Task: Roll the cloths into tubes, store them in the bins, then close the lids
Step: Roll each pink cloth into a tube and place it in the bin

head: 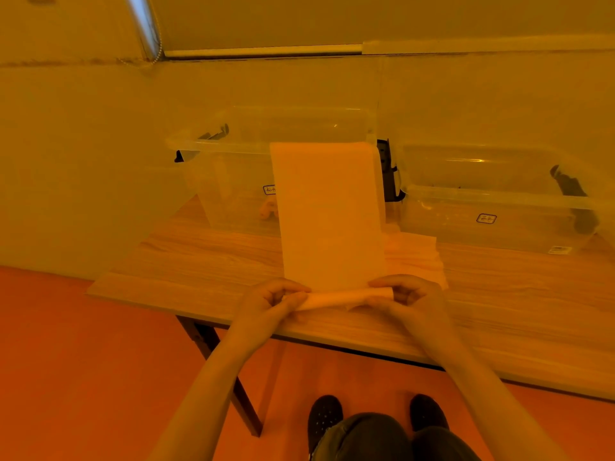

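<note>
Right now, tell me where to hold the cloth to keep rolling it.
Grip the rolled near edge of the cloth at its two ends, from the table's near side, as the left hand and right hand do; the flat length runs away toward the bins.

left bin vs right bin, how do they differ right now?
The left bin looks taller and stands farther back; the right bin looks lower and sits nearer the table's front. The cloth being rolled hides part of the left bin's front; the right bin's front shows whole. Something small lies inside the left bin; the right bin's contents are unclear. Both are clear plastic, lids off, with dark latches.
</note>
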Demonstrator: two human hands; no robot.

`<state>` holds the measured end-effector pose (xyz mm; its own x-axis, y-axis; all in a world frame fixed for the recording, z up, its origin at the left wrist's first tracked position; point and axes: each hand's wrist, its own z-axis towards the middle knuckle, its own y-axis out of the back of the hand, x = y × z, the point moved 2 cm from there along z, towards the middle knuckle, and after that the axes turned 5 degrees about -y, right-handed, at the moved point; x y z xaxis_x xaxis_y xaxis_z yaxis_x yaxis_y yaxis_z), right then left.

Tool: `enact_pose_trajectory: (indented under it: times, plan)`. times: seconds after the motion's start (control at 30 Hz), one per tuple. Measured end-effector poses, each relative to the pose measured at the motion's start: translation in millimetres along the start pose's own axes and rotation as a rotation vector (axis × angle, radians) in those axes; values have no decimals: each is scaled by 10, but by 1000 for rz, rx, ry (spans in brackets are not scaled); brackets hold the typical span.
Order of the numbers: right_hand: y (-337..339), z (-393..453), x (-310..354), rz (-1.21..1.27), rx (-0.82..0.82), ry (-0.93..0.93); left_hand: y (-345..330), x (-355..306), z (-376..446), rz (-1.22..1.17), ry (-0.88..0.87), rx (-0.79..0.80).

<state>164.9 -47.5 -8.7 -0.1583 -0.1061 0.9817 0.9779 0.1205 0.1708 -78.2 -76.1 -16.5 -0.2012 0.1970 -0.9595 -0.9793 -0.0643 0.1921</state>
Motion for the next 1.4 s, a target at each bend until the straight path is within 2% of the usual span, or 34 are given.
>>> enact_pose_trajectory:
  times: [0.2, 0.43, 0.7, 0.93, 1.13, 1.4]
  plan:
    - [-9, 11, 4, 20, -19, 16, 13, -17, -11, 41, -59, 74]
    - [5, 21, -23, -17, -18, 18, 2, 17, 15, 39, -5, 29]
    - [-19, 13, -1, 66, 16, 2, 12, 31, 4, 50, -38, 57]
    - [-3, 19, -30, 5, 19, 0, -3, 33, 24, 73, -13, 20]
    - [-21, 17, -5, 84, 27, -19, 7, 3, -12, 95, -42, 86]
    - [-11, 0, 13, 40, 22, -1, -5, 14, 4, 100, -27, 42]
